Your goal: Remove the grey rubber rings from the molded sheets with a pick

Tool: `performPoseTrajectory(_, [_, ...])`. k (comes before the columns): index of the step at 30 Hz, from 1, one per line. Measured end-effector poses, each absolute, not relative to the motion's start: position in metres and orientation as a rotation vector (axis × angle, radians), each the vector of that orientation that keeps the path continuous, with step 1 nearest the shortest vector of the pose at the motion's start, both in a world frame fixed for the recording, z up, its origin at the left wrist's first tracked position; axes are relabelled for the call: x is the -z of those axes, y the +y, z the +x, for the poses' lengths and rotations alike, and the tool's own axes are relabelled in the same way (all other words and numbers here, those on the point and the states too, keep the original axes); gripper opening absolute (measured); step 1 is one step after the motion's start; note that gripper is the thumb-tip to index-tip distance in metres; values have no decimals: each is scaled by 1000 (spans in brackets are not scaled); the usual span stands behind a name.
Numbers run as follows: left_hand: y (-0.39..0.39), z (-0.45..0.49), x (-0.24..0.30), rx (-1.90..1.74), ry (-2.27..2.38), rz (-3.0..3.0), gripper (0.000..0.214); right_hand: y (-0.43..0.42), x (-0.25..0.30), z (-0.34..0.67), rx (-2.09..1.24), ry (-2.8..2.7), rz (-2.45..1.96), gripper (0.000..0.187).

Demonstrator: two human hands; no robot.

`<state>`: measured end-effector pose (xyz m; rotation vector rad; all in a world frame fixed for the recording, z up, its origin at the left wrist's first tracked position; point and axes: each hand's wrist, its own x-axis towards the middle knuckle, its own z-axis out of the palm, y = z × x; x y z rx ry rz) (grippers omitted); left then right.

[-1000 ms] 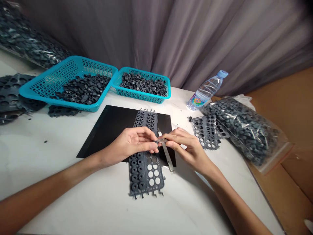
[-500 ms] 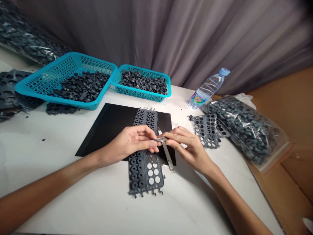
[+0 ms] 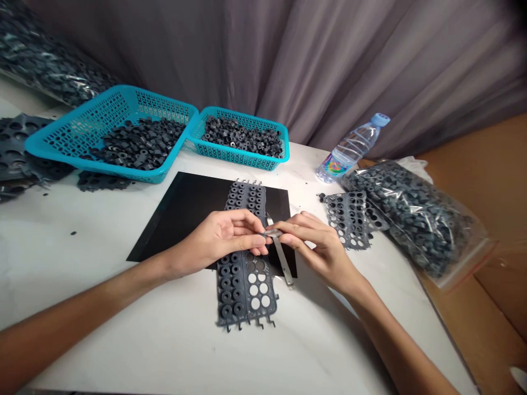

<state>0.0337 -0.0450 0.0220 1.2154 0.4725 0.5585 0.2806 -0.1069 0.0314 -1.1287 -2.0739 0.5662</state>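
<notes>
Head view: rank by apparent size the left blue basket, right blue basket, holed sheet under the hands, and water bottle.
1. Left blue basket
2. Right blue basket and holed sheet, partly hidden: too alike to rank
3. Water bottle

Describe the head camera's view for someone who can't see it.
A person's left hand and right hand meet at a small shiny item above a dark sheet holding ring-shaped parts. Behind are two blue baskets of dark parts; to the right, a clear bottle and a plastic bag of dark pieces.

Workshop-like place; baskets and a bag hold dark parts
</notes>
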Motion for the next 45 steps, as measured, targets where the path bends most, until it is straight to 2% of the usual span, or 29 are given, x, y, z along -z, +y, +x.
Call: performPoseTrajectory(45, [-45, 35, -19, -563, 498, 1207, 18, -106, -30, 280, -405, -2150, -1053, 26])
